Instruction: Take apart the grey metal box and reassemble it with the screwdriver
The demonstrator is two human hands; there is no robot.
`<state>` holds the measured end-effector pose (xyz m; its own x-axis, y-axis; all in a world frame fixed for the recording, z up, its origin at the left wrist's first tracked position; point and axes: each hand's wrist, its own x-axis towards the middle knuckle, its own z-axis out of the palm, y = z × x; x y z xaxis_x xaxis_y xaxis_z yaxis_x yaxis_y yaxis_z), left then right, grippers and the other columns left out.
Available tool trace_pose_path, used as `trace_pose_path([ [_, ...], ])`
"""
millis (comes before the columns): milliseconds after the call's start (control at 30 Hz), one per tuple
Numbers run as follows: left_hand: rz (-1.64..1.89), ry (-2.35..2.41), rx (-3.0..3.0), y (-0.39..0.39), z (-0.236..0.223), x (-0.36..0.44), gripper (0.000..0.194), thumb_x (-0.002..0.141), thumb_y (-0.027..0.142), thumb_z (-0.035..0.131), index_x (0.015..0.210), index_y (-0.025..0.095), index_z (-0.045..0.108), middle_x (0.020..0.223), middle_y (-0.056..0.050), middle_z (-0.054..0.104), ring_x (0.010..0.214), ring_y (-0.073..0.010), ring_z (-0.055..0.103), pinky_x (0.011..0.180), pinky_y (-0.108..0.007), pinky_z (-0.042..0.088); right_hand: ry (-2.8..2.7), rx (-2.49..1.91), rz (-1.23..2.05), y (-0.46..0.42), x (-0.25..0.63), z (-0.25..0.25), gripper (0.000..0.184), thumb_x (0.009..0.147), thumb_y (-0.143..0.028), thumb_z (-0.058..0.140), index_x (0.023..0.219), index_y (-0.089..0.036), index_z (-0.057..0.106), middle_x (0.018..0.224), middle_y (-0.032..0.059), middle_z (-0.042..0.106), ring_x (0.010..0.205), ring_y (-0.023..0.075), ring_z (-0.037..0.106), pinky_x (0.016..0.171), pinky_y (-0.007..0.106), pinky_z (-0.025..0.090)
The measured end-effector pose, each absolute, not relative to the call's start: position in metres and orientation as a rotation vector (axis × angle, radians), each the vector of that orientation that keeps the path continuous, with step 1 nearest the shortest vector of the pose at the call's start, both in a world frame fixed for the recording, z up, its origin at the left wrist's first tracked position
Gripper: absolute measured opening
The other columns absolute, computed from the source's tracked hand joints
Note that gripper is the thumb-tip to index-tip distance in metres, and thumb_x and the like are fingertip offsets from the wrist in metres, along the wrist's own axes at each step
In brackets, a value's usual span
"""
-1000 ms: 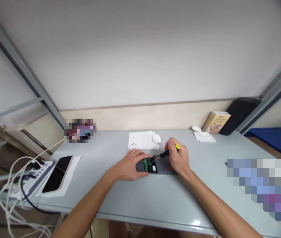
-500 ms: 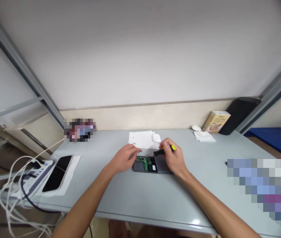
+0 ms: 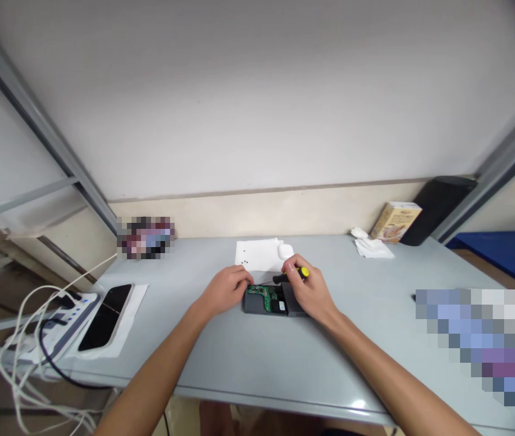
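A dark grey device [image 3: 257, 304] lies on the table, its left part showing a green circuit board [image 3: 267, 298]. In my right hand [image 3: 311, 292] is a screwdriver [image 3: 281, 279] with a black and yellow handle, closed in the fingers. Its thin shaft points left, along the device's far edge. My left hand [image 3: 223, 292] is at the far left corner of the device, thumb and fingers drawn together close to the screwdriver's tip. Whatever is between those fingertips is too small to make out. My right hand covers much of the device's right part.
White paper [image 3: 261, 257] with several small dark screws [image 3: 245, 261] and a white case [image 3: 285, 251] lies behind the device. A phone [image 3: 105, 317], power strip [image 3: 64, 324] and loose cables are at left. Tissues [image 3: 373, 247], a yellow box [image 3: 396, 222] and a black cylinder [image 3: 439, 209] stand at right.
My right hand has moved left with the screwdriver, bringing its tip to my left hand. The left fingers, spread over the device before, have drawn together at its far left corner.
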<state>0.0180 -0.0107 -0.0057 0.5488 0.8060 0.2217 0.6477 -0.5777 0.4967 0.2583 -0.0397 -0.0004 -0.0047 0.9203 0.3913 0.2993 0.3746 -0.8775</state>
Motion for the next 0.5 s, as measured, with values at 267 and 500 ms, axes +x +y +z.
trace_pose_path([
  [267,0.612,1.187,2.427,-0.010,-0.010,0.017,0.033,0.092,0.007,0.045,0.093,0.023,0.074,0.096,-0.002,0.073,0.094,-0.0196,0.067,0.085,-0.030,0.050,-1.579,-1.162,0.724,-0.038,0.258,-0.003,0.036,0.100,-0.054,0.049,0.081,-0.023,0.057,0.066,-0.0028,0.055,0.062,0.0165,0.050,0.063,0.029,0.039],
  [500,0.607,1.201,2.431,-0.010,-0.010,0.019,0.032,0.092,0.007,0.046,0.092,0.023,0.074,0.095,-0.002,0.072,0.094,-0.0193,0.068,0.086,-0.029,0.051,-1.690,-1.185,0.789,-0.028,0.249,0.019,0.033,0.101,-0.053,0.051,0.084,-0.025,0.054,0.077,-0.0011,0.063,0.073,0.0184,0.059,0.073,0.032,0.045],
])
